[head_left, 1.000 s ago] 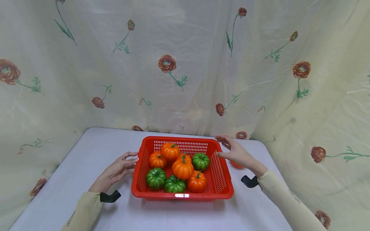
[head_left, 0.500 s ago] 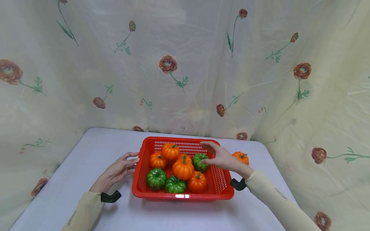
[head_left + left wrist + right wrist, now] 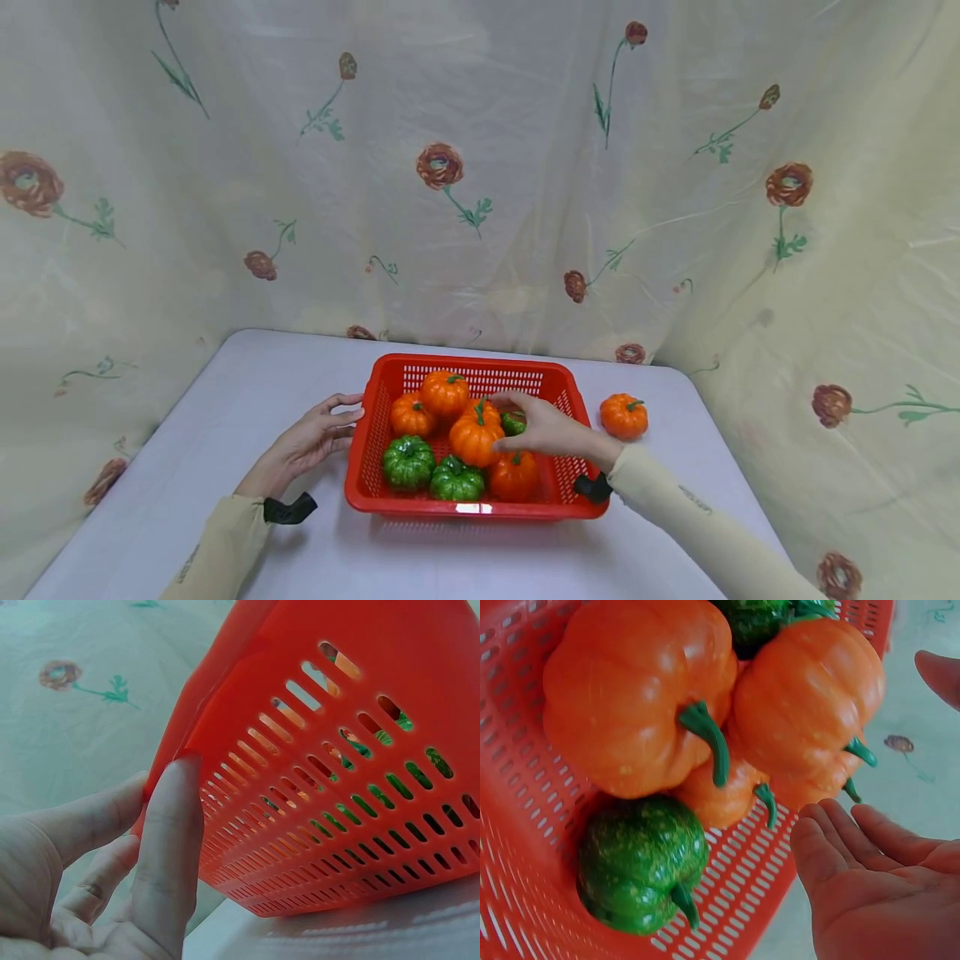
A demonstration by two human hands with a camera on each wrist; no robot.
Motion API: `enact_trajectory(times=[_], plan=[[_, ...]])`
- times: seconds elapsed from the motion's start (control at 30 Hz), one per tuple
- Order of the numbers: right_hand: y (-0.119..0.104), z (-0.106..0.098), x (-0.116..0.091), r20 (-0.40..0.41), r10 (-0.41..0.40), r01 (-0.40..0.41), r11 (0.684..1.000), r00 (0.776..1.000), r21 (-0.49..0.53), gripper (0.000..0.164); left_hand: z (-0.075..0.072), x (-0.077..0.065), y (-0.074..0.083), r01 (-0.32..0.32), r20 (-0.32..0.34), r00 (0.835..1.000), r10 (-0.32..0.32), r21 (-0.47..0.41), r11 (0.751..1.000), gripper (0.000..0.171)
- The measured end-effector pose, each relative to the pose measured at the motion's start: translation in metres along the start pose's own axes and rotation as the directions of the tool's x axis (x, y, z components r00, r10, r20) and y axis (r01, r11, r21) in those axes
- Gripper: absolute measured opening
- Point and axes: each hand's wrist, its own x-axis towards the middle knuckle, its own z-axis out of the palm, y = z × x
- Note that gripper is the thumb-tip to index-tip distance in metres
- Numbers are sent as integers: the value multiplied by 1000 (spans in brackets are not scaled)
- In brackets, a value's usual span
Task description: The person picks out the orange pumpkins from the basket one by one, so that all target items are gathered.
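Observation:
A red plastic basket [image 3: 566, 508] on the table holds several small orange and green pumpkins. At its left side, my left hand [image 3: 311, 442] touches the rim from outside; the left wrist view has its fairly straight fingers against the rim and outer wall. My right hand [image 3: 551, 429] hovers over the basket's right half, thumb and fingers spread beside an orange pumpkin [image 3: 476, 440]. It partly hides a green pumpkin [image 3: 513, 423]. In the right wrist view, the spread fingers [image 3: 862, 840] point toward the pumpkins, with nothing held. Two green pumpkins [image 3: 408, 462] lie at the front left.
Outside the basket, a single orange pumpkin [image 3: 623, 416] stands on the white table [image 3: 300, 358] to the right. A flower-patterned curtain [image 3: 510, 208] hangs behind and along both sides.
My right hand has moved left and down from the basket's right rim to above the pumpkins, uncovering the orange pumpkin on the table. The left hand stays at the rim.

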Motion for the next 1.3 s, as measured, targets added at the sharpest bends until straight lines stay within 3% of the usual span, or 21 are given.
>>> enact_trajectory(times=[0.47, 0.87, 1.3], plan=[[5, 10, 9, 39, 50, -48, 998, 998, -48, 72, 1, 0, 0, 5, -6, 1000, -5, 5, 1000, 57], [5, 16, 16, 52, 106, -107, 994, 993, 12, 75, 2, 0, 0, 18, -12, 1000, -18, -12, 1000, 55], [4, 17, 17, 48, 65, -66, 998, 997, 25, 69, 1, -3, 1, 14, 16, 1000, -14, -25, 1000, 54]])
